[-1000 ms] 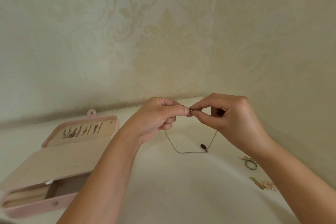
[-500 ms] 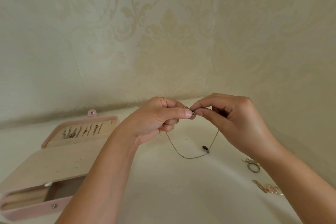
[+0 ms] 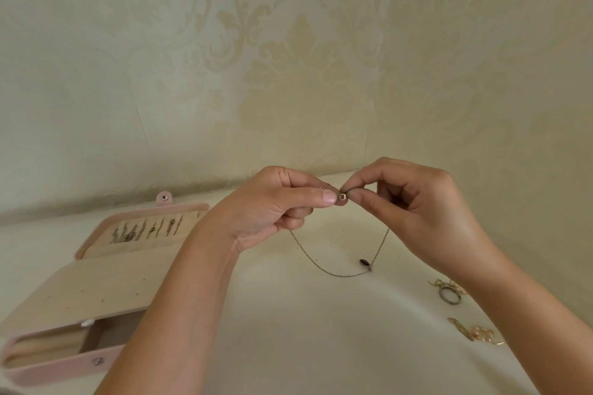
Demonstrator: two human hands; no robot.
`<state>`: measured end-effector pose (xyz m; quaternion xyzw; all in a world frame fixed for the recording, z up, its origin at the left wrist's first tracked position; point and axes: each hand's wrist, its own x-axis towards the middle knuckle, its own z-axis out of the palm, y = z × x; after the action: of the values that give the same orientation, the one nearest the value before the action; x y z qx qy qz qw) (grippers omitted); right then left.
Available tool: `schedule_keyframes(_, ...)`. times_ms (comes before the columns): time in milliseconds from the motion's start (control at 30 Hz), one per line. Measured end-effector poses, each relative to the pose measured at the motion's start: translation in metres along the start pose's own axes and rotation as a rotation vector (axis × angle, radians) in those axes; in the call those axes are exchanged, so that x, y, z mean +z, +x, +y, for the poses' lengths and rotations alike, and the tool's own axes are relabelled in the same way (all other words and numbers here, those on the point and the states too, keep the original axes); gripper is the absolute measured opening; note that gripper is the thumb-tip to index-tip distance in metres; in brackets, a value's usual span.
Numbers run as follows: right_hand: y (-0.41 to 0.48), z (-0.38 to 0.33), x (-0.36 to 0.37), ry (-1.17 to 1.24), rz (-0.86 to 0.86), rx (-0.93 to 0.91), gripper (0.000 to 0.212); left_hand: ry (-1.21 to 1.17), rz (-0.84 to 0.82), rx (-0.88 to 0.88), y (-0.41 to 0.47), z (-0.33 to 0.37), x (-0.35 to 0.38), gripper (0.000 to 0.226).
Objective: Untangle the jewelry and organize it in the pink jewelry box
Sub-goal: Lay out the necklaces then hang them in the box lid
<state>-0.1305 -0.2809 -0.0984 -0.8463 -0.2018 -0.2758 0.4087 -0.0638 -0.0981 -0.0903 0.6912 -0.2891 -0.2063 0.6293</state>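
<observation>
**Both hands pinch a necklace clasp above the table**

A patterned cream wall [image 3: 288,58] rises behind a pale table [image 3: 321,330]. The pink jewelry box [image 3: 57,370] lies open at the left edge of the table, with a row of small pieces [image 3: 144,229] pinned along the inside of its lid.

The left hand [image 3: 276,205] and the right hand [image 3: 417,212] meet in the air, each with thumb and forefinger pressed narrowly on one end of the necklace [image 3: 321,268]. The other fingers are curled. The thin chain hangs between them in a loop whose bottom rests on the table, well to the right of the box.

A dark ring [image 3: 450,294] and gold pieces [image 3: 481,333] lie under the right forearm. A dark bead [image 3: 364,262] sits low on the chain. The small round clasp [image 3: 342,197] shows between the fingertips.
</observation>
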Motion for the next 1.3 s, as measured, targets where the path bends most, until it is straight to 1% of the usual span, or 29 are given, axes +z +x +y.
schedule_keyframes(133, -0.0001, -0.0006, 0.0002, -0.001, -0.006, -0.001, 0.011, 0.014, -0.011, 0.006, 0.0008, -0.0008, -0.0015, 0.008)
schedule_keyframes(233, -0.0008, -0.0001, -0.0002, 0.004, -0.009, 0.009, 0.012, 0.021, -0.006, -0.002, 0.0021, -0.0019, -0.0023, 0.011)
schedule_keyframes(333, -0.001, -0.0001, -0.0002, 0.009, -0.014, 0.002, 0.012, 0.026, -0.024, 0.002, 0.003, -0.003, -0.003, 0.003)
schedule_keyframes(467, -0.0009, -0.0015, -0.0004, 0.052, -0.002, 0.008, 0.014, 0.013, -0.029, 0.013, 0.0029, -0.0045, -0.0058, 0.009)
schedule_keyframes(733, -0.0008, -0.003, -0.0011, 0.085, 0.012, 0.016, 0.019, -0.003, -0.046, 0.021, 0.0021, -0.0043, -0.005, 0.01)
schedule_keyframes(900, -0.0014, -0.0011, -0.0017, 0.08, -0.004, 0.009, 0.014, 0.015, -0.035, 0.018, 0.0025, -0.0042, -0.0056, 0.007)
schedule_keyframes(1067, -0.0014, 0.0011, -0.002, 0.03, -0.032, -0.066, 0.005, 0.053, -0.026, 0.02, 0.002, -0.003, -0.0045, 0.002)
schedule_keyframes(1200, -0.0011, 0.0019, -0.0023, 0.006, -0.037, -0.093, 0.004, 0.066, -0.007, 0.025, 0.0022, -0.0042, -0.003, 0.007)
schedule_keyframes(1300, -0.0007, 0.0029, -0.0015, -0.057, -0.027, -0.113, 0.005, 0.083, 0.012, 0.029, 0.0038, -0.0055, -0.0016, 0.01)
